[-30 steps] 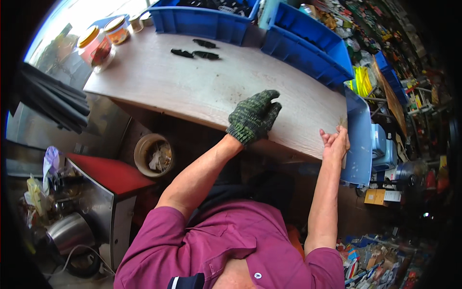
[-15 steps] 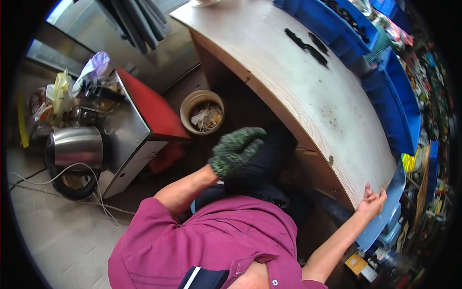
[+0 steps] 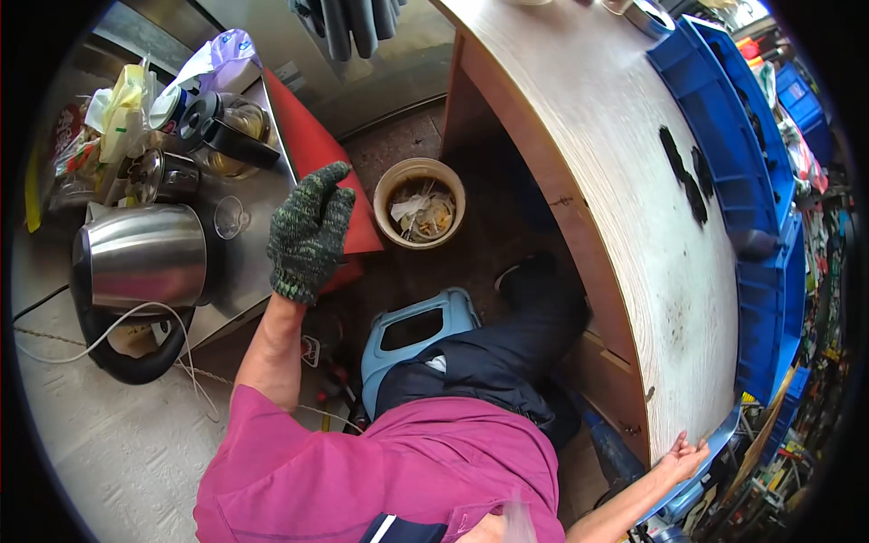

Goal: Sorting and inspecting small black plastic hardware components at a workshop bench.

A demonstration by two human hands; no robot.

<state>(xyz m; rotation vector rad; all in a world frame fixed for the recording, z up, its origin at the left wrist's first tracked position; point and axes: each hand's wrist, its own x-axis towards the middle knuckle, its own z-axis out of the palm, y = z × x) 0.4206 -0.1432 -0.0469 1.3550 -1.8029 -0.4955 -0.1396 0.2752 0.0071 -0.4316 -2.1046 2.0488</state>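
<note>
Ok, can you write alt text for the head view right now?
A gloved left hand hovers beside a red-sided cabinet near a steel kettle, while the bare right hand is at the corner of a pale desk with black pieces and blue bins. A bucket of scraps stands between cabinet and desk.

Head-level fisheye view, steeply downward over shirt and desk.

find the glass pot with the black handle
In the head view, the glass pot sits at upper left on the metal tabletop, just beyond the small stemmed glass and up and left of the gloved left hand.
</note>
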